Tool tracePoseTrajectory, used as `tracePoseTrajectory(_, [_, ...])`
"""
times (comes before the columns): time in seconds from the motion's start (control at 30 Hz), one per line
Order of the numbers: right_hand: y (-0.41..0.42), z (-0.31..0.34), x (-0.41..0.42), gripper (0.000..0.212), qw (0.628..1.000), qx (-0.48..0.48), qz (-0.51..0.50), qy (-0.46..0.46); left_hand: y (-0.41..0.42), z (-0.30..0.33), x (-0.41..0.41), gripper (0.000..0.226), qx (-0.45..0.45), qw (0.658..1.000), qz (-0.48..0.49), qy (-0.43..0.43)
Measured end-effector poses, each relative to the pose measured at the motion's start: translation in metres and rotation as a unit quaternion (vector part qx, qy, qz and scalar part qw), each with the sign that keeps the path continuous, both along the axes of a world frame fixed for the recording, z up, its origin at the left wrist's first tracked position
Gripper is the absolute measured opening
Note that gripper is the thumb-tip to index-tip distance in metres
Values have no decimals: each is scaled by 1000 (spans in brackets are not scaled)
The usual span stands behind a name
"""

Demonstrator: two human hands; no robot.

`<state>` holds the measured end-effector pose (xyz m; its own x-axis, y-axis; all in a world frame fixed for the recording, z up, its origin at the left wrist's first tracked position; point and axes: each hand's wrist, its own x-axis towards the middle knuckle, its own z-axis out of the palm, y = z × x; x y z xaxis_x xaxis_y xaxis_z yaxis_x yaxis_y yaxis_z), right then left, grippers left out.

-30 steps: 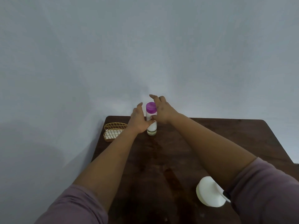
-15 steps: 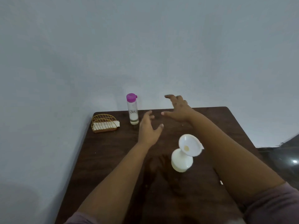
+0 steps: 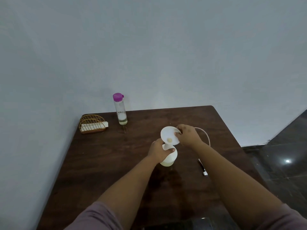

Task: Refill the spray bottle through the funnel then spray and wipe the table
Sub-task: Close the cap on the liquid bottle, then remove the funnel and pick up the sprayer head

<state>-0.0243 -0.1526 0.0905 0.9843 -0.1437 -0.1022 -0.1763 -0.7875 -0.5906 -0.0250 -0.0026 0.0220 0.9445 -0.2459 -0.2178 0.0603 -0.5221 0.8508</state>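
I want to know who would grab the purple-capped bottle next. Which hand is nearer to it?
Left, narrowly. The left hand grips the white bottle, in front and to the right of the purple-capped bottle. The right hand holds the funnel, farther right.

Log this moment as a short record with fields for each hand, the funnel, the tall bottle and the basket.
left hand: grips the neck of the white spray bottle
right hand: pinches the funnel's rim
funnel: white, sits tilted in the bottle's mouth
tall bottle: clear, purple cap on, upright near the table's far edge
basket: gold wire, back left corner
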Motion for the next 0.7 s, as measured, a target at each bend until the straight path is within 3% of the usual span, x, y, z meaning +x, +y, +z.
tracePoseTrajectory(0.23, [-14, 1, 5, 30, 999, 0, -21, -25, -6, -5, 6, 41, 18, 1000, -1, -25])
tracePoseTrajectory(0.7, [-7, 0, 2, 24, 997, -5, 0, -81, -6, -6, 9, 51, 15, 1000, 18, 12])
